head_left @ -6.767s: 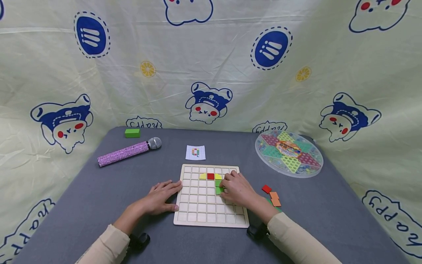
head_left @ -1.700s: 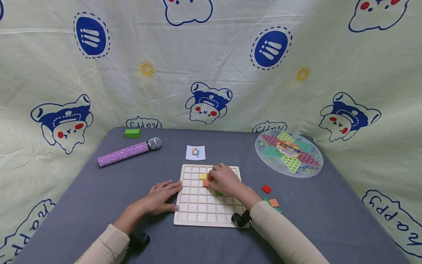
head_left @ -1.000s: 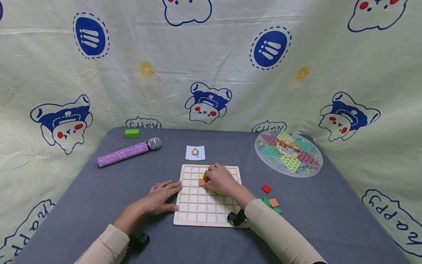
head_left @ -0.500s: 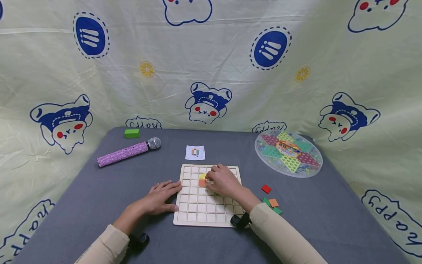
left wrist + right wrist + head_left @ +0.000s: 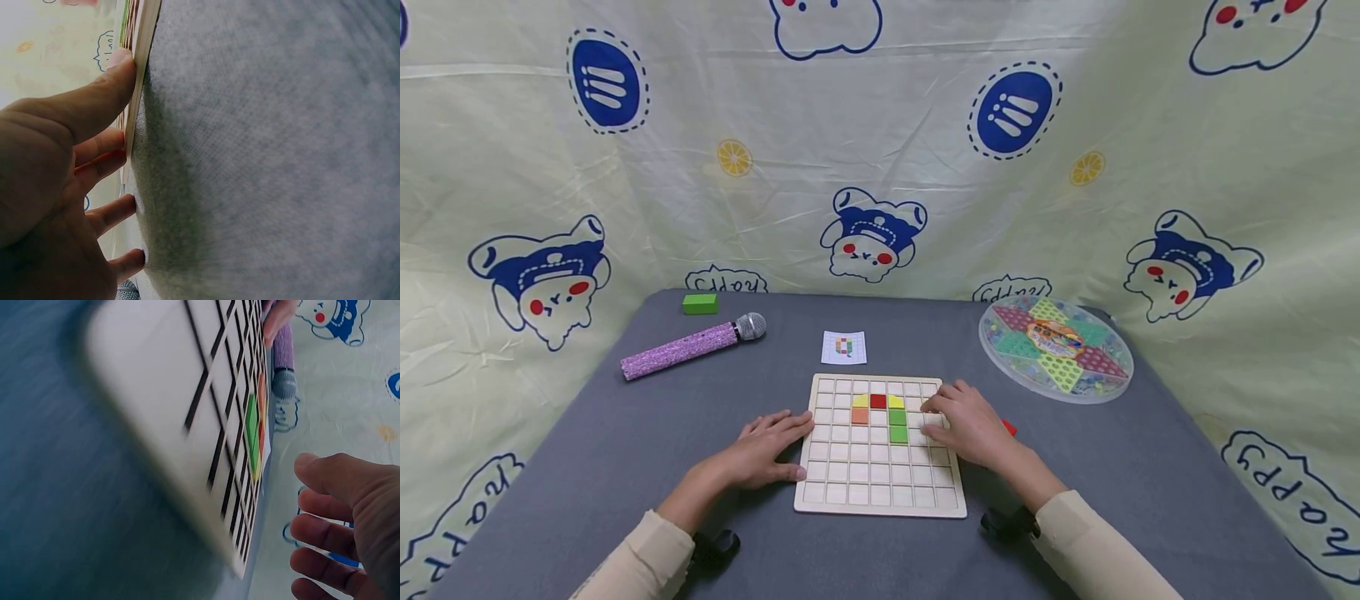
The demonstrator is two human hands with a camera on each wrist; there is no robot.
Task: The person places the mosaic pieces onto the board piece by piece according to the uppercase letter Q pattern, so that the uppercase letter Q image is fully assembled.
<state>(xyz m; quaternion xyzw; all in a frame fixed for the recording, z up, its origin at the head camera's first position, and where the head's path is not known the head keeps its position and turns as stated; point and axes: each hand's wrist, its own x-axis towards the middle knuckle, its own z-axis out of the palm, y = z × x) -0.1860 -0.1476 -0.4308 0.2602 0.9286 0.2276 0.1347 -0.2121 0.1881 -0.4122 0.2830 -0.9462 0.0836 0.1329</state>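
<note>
A wooden grid board (image 5: 850, 475) lies mid-table. Near its far side sit a red tile (image 5: 877, 402) between two yellow ones, an orange tile (image 5: 859, 415) below the left yellow, and two green tiles (image 5: 898, 434) below the right. My left hand (image 5: 765, 450) rests at the board's left edge, thumb and fingers spread; the left wrist view has the thumb (image 5: 106, 94) against the side. Over the right edge hovers my right hand (image 5: 970, 425), fingers loosely bent and holding nothing, as the right wrist view confirms. Behind it peeks a loose red tile (image 5: 1009, 427); the right arm hides the other loose tiles.
A small card with a coloured tile pattern (image 5: 844, 348) lies beyond the board. At the back left are a glittery purple microphone (image 5: 685, 350) and a green block (image 5: 701, 304). A round, clear-edged star-pattern game box (image 5: 1056, 348) occupies the back right.
My right hand carried an orange tile to the board, settled it below the left yellow tile and let go. It has since moved right to the board's edge. The left hand stayed put.
</note>
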